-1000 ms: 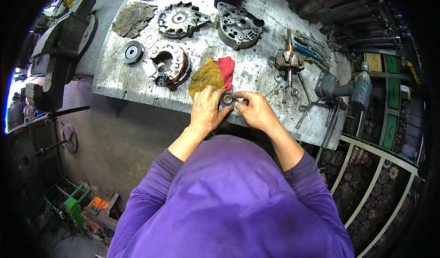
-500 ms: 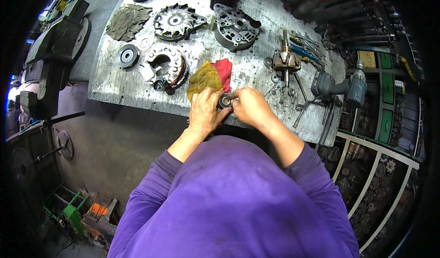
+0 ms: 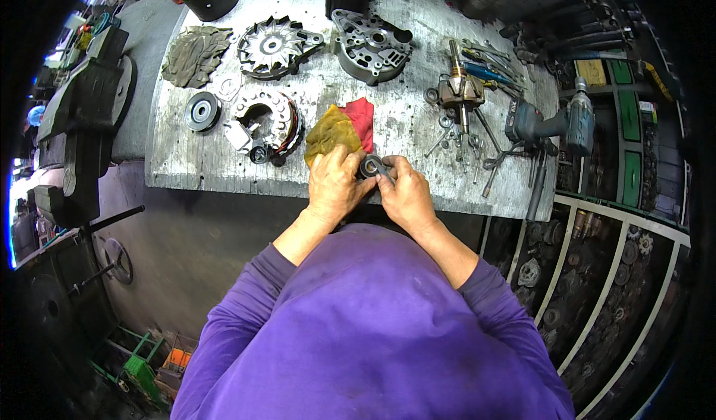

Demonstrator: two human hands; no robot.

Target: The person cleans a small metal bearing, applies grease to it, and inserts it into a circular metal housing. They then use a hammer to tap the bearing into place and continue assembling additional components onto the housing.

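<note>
At the near edge of the bench, a small ring-shaped bearing (image 3: 368,168) with a dark rim is between my hands. My left hand (image 3: 333,185) closes its fingers on the bearing's left side. From the other side, my right hand (image 3: 407,195) pinches a slim dark strip-like piece (image 3: 383,169), whose tip lies against the bearing's face. I cannot make out exactly what that piece is. Just beyond my left fingers lie a mustard-yellow cloth (image 3: 330,132) and a red cloth (image 3: 361,120), touching each other.
Left on the bench (image 3: 186,148) are a pulley (image 3: 201,112), a stator ring (image 3: 286,114) and grey gloves (image 3: 195,53). A finned housing (image 3: 272,45) and another metal housing (image 3: 375,43) lie farther back. At right are a rotor (image 3: 461,92), small hardware and a cordless driver (image 3: 541,125).
My right hand has drawn slightly down and now shows a slim dark piece at the bearing; before, its fingers were at the bearing's rim. My left hand stays put. The view has shifted.
</note>
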